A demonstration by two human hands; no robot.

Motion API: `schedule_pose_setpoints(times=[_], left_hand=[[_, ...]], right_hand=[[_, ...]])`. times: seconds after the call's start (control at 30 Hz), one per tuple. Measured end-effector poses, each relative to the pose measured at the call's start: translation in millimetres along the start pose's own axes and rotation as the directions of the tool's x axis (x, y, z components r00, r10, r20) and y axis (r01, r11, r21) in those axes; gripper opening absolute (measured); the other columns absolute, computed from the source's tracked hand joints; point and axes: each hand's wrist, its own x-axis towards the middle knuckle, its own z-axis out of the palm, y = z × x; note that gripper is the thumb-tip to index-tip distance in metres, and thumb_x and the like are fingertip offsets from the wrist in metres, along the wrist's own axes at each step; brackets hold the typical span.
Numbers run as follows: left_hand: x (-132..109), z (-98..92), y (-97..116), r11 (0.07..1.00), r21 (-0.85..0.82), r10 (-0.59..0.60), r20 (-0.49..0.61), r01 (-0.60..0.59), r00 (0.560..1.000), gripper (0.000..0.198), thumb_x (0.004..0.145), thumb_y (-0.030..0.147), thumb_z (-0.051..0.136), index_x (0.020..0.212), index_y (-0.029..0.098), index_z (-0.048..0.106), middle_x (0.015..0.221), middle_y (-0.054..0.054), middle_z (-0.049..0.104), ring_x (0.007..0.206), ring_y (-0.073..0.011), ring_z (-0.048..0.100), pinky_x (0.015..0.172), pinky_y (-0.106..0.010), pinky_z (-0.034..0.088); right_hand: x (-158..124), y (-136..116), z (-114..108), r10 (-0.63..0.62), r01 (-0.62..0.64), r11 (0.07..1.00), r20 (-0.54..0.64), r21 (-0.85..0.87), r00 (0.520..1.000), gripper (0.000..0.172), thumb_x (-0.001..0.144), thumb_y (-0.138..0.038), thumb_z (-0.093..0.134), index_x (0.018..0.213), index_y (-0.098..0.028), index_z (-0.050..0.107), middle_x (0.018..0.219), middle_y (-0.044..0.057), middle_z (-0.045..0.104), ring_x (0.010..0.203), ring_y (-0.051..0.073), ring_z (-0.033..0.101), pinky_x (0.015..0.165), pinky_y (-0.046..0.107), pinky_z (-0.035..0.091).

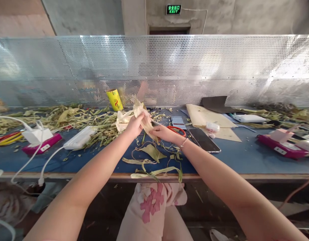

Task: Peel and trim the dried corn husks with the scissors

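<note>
A pale dried corn husk point(147, 123) is stretched between my two hands above the middle of the table. My left hand point(136, 125) pinches its upper part, with more cream-coloured husk point(122, 120) just beyond the fingers. Lower down on the right, the fingers of my right hand point(163, 132) are closed on the husk's edge. Beneath my right wrist lies a red-handled tool, seemingly scissors point(179, 128), partly hidden. A broad husk piece point(153, 152) and several thin curled strips point(164, 170) lie on the blue tabletop point(99, 164) below my hands.
Dried green-yellow husk scraps point(101, 127) heap on the left, near a yellow cardboard tube point(114, 99). Cabled power strips point(80, 138) sit left. Rightward are a phone point(205, 140), tan sheets point(212, 117) and a magenta power strip point(282, 147). A perforated metal screen point(164, 60) stands behind.
</note>
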Motion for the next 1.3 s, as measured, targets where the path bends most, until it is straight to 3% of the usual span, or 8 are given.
schedule_pose_setpoints(times=[0.2,0.33,0.47,0.67,0.83,1.13,1.23,1.3], left_hand=[[4.1,-2.2,14.0,0.99,-0.142,0.014,0.018,-0.012,1.0,0.02,0.086,0.02,0.043,0.071,0.017,0.056,0.067,-0.003,0.062,0.064,-0.0115,0.059,0.064,-0.026,0.048],[-0.1,-2.9,22.2,0.977,-0.205,-0.034,0.08,0.05,0.996,0.03,0.088,0.024,0.042,0.058,0.018,0.043,0.043,0.005,0.033,0.037,-0.0063,0.033,0.043,-0.021,0.034],[-5.3,-9.1,29.1,0.969,-0.223,-0.071,0.158,0.105,0.985,0.048,0.089,0.045,0.033,0.049,0.019,0.033,0.04,0.006,0.017,0.033,-0.0058,0.015,0.036,-0.023,0.02],[-10.0,-10.6,33.4,0.976,-0.203,-0.048,0.134,0.075,0.99,0.059,0.085,0.059,0.03,0.042,0.019,0.024,0.037,0.006,0.013,0.032,-0.0059,0.013,0.036,-0.024,0.016],[-9.0,-6.4,32.3,0.986,-0.157,-0.045,0.06,0.054,0.997,0.063,0.081,0.065,0.031,0.041,0.018,0.017,0.035,0.006,0.01,0.031,-0.0051,0.011,0.034,-0.023,0.013],[0.3,-19.1,32.2,0.986,-0.143,0.073,-0.079,-0.084,0.994,0.062,0.077,0.071,0.027,0.046,0.019,0.016,0.036,0.007,0.01,0.033,-0.0061,0.01,0.034,-0.024,0.014],[-1.2,-18.8,30.9,0.987,0.007,0.161,-0.028,-0.161,0.987,0.057,0.076,0.069,0.036,0.048,0.02,0.024,0.038,0.007,0.013,0.033,-0.0063,0.014,0.036,-0.023,0.017],[-3.7,-15.9,26.6,0.939,0.22,0.247,0.099,-0.264,0.964,0.048,0.072,0.061,0.052,0.052,0.02,0.037,0.041,0.007,0.024,0.036,-0.0063,0.025,0.04,-0.022,0.024]], right_hand=[[-1.6,-3.4,-2.6,0.027,-0.032,0.995,0.051,0.091,0.998,0.031,0.073,-0.042,0.053,0.056,-0.016,0.047,0.045,-0.005,0.043,0.04,0.007,0.04,0.044,0.021,0.033],[-1.6,-2.0,-2.2,0.029,-0.035,0.992,0.056,0.119,0.998,0.034,0.074,-0.043,0.053,0.053,-0.017,0.045,0.043,-0.005,0.043,0.039,0.006,0.039,0.042,0.021,0.032],[-1.4,-2.9,0.9,0.049,-0.059,0.983,0.063,0.175,0.997,0.031,0.076,-0.039,0.054,0.055,-0.016,0.049,0.048,-0.002,0.051,0.043,0.008,0.045,0.046,0.022,0.038],[1.5,-2.3,3.5,0.151,-0.158,0.907,0.048,0.389,0.987,0.02,0.081,-0.031,0.05,0.07,-0.015,0.054,0.071,0.005,0.063,0.048,0.007,0.051,0.046,0.022,0.041],[2.1,-0.4,1.3,0.14,-0.15,0.895,0.055,0.42,0.989,0.025,0.078,-0.038,0.056,0.068,-0.016,0.051,0.049,-0.007,0.041,0.036,0.002,0.024,0.035,0.017,0.017],[4.4,-0.8,6.1,0.093,-0.127,0.922,0.108,0.367,0.99,0.036,0.072,-0.053,0.059,0.069,-0.018,0.052,0.047,-0.009,0.027,0.041,0.003,0.019,0.038,0.019,0.012],[5.0,0.1,3.6,0.111,-0.117,0.929,0.039,0.352,0.993,0.036,0.072,-0.052,0.059,0.068,-0.017,0.052,0.047,-0.009,0.027,0.041,0.003,0.019,0.039,0.02,0.013],[5.0,0.7,0.8,0.129,-0.107,0.912,-0.03,0.396,0.991,0.035,0.07,-0.051,0.061,0.067,-0.017,0.05,0.047,-0.009,0.027,0.041,0.003,0.019,0.039,0.021,0.013]])
